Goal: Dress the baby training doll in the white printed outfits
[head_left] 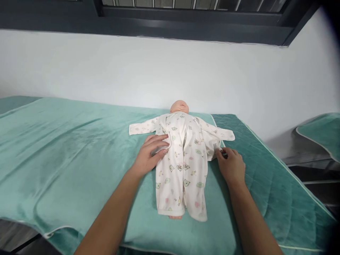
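A baby doll (pixel 179 106) lies on its back, its head toward the wall. Over its body is a white long-sleeved baby romper (pixel 195 156) printed with small animals, both sleeves spread outward. The doll's toes (pixel 175 217) peek out below the left hem; its arms and most of its legs are hidden. My left hand (pixel 150 152) grips the romper's edge at the left side, thumb below and fingers above. On the opposite side, my right hand (pixel 231 163) pinches a raised flap of the same cloth between thumb and fingers.
A light green velvety sheet (pixel 79 156) covers the bed, with a darker quilted green cover (pixel 268 187) on the right. Behind stands a white wall (pixel 132 71) under a dark window frame (pixel 186 26). Another green-covered surface (pixel 322 131) is at far right.
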`<action>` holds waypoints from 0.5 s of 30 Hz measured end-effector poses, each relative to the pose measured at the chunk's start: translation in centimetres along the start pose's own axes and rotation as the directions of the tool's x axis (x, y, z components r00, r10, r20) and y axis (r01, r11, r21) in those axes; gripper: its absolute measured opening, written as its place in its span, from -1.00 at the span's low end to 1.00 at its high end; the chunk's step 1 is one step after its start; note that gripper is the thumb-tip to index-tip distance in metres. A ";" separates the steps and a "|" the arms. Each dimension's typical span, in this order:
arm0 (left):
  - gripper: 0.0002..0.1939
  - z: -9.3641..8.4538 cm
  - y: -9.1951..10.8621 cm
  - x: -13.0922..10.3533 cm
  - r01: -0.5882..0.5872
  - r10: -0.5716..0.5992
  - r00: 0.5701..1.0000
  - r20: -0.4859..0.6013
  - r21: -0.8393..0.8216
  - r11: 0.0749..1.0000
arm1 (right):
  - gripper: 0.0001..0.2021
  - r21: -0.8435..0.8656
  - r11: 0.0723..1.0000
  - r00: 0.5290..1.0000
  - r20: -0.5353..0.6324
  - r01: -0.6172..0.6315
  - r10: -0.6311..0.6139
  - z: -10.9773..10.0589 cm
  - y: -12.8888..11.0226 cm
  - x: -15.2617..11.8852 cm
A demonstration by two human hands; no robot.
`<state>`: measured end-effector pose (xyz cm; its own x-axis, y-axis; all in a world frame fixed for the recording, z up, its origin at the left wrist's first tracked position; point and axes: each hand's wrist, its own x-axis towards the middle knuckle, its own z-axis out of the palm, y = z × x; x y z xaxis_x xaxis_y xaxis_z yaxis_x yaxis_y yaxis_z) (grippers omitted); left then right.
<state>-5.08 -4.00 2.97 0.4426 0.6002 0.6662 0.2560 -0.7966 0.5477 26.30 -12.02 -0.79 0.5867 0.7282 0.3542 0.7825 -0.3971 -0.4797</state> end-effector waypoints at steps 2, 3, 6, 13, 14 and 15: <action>-0.81 -0.1 0.0 0.1 -0.017 0.017 1.000 0.003 0.022 1.000 | -0.73 0.088 0.996 1.000 -0.025 0.018 -0.016 0.1 0.1 0.0; -0.82 0.0 0.0 0.1 -0.025 0.025 1.000 -0.003 0.032 0.999 | -0.75 0.160 0.987 0.999 -0.041 0.022 -0.016 0.1 0.1 -0.1; -0.93 0.1 0.0 0.1 -0.025 0.026 0.999 -0.032 0.015 1.000 | -0.77 0.423 0.905 0.996 -0.081 0.054 -0.021 0.2 -0.1 -0.4; -0.95 0.7 0.5 -0.5 0.040 -0.051 0.997 -0.051 -0.195 0.980 | -0.87 0.842 0.525 0.955 0.042 0.125 -0.294 -0.6 -1.2 -1.2; -0.95 0.8 0.6 -0.5 0.029 -0.034 0.999 -0.023 -0.175 0.984 | -0.87 0.839 0.532 0.945 0.073 0.114 -0.318 -0.8 -1.4 -1.3; -0.94 0.9 0.7 -0.5 0.015 -0.013 1.000 0.010 -0.143 0.990 | -0.84 0.822 0.559 0.939 0.103 0.106 -0.329 -1.0 -1.5 -1.4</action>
<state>-4.35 -4.93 2.59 0.4477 0.6101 0.6537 0.1369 -0.7693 0.6241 24.52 -13.03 0.22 0.2722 0.8716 0.4077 0.3281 0.3142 -0.8909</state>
